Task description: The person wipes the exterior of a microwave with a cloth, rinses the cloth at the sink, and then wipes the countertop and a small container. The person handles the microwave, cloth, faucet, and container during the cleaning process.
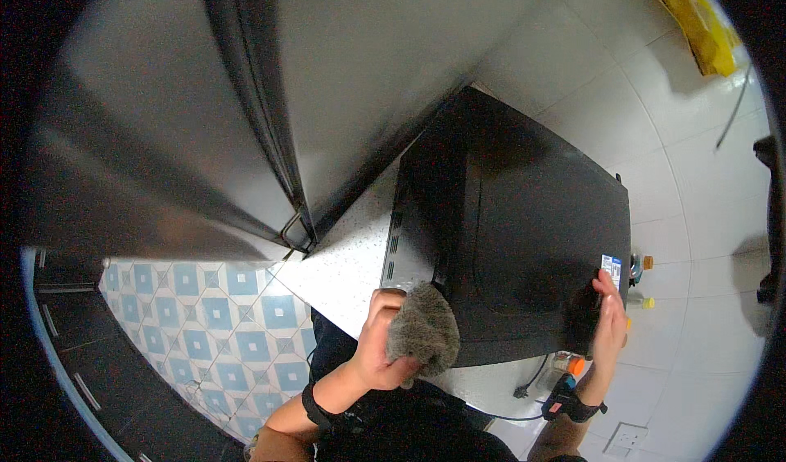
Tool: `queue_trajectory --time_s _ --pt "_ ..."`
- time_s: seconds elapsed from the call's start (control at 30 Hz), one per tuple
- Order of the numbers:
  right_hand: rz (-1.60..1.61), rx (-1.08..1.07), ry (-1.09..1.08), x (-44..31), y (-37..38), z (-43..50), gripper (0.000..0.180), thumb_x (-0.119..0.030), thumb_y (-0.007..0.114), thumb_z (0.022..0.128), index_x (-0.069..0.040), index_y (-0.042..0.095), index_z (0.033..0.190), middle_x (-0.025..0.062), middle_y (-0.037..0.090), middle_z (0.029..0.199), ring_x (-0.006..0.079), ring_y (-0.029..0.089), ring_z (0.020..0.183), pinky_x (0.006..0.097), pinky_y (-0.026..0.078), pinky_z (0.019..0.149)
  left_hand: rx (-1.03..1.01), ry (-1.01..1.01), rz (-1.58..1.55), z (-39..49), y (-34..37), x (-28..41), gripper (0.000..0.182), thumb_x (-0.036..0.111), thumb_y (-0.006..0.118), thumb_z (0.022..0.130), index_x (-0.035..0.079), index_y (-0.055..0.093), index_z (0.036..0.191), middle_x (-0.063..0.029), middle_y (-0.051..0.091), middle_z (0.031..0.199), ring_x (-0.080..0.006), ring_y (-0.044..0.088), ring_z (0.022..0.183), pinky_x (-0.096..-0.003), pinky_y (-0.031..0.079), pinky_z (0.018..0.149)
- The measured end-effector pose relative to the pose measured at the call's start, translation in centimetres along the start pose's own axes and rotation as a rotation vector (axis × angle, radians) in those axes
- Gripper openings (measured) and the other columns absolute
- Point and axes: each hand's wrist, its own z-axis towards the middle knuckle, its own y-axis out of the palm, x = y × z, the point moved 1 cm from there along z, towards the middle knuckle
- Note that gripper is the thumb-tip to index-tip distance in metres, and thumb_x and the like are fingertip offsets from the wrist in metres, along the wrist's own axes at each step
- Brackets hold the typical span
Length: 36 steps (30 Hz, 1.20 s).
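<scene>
My left hand (pixel 382 346) grips a fuzzy grey-brown cloth (pixel 425 332), bunched up in front of the near left corner of a black box-shaped appliance (pixel 534 216). Whether the cloth touches the appliance is hard to tell. The appliance looks like a microwave oven and rests on a white speckled countertop (pixel 334 277). At its right side, my right hand (pixel 607 321) lies along the edge with fingers extended, just below a blue-and-white sticker (pixel 611 270). That hand holds nothing visible.
A tall grey cabinet-like appliance (pixel 381 62) stands beyond the counter. Bottles and a jar with an orange lid (pixel 574 365) line the tiled wall, near a black power plug (pixel 521 391). A wall socket (pixel 626 438) is at lower right. Dark drawers (pixel 80 345) border the patterned floor (pixel 215 321).
</scene>
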Motion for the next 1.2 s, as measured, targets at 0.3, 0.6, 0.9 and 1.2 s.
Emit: queue_trajectory --time_s 0.3,0.6,0.9,1.2 --pt "-0.213 0.044 -0.152 -3.2 3.2 -0.7 0.052 -0.041 0.03 0.095 -0.007 0.044 0.132 0.0127 0.033 0.143 0.0312 0.02 0.137 0.0474 0.008 0.111 0.365 -0.296 0.219 2.0 -2.3 -8.3 0.033 0.021 0.054 0.089 -0.004 0.048 0.109 -0.0214 0.053 0.101 -0.0325 0.051 0.098 -0.0374 0.041 0.087" --pt "-0.178 0.034 -0.15 -3.2 3.5 -0.9 0.05 -0.038 0.033 0.095 -0.006 0.041 0.134 0.0127 0.031 0.145 0.0304 0.022 0.136 0.0463 0.01 0.11 0.295 0.002 0.31 2.3 -0.7 -4.2 0.029 0.023 0.054 0.089 -0.002 0.051 0.103 -0.0209 0.051 0.098 -0.0366 0.049 0.094 -0.0412 0.039 0.084" --pt "-0.128 0.046 -0.146 -2.9 3.5 -0.9 0.048 -0.035 0.04 0.093 -0.008 0.043 0.133 0.0131 0.033 0.143 0.0306 0.026 0.134 0.0462 0.013 0.11 0.266 -0.151 0.43 14.3 -2.7 -4.3 0.045 0.032 0.05 0.089 -0.003 0.049 0.116 -0.0272 0.054 0.113 -0.0413 0.053 0.104 -0.0408 0.041 0.09" --pt "-0.163 0.081 -0.189 -2.4 3.6 -0.9 0.049 -0.035 0.048 0.09 -0.007 0.045 0.131 0.0138 0.036 0.142 0.0313 0.025 0.135 0.0442 0.015 0.11 0.173 -0.249 0.401 0.4 -1.0 1.9 0.033 0.014 0.062 0.076 -0.002 0.051 0.102 -0.0223 0.051 0.098 -0.0392 0.049 0.095 -0.0427 0.042 0.083"
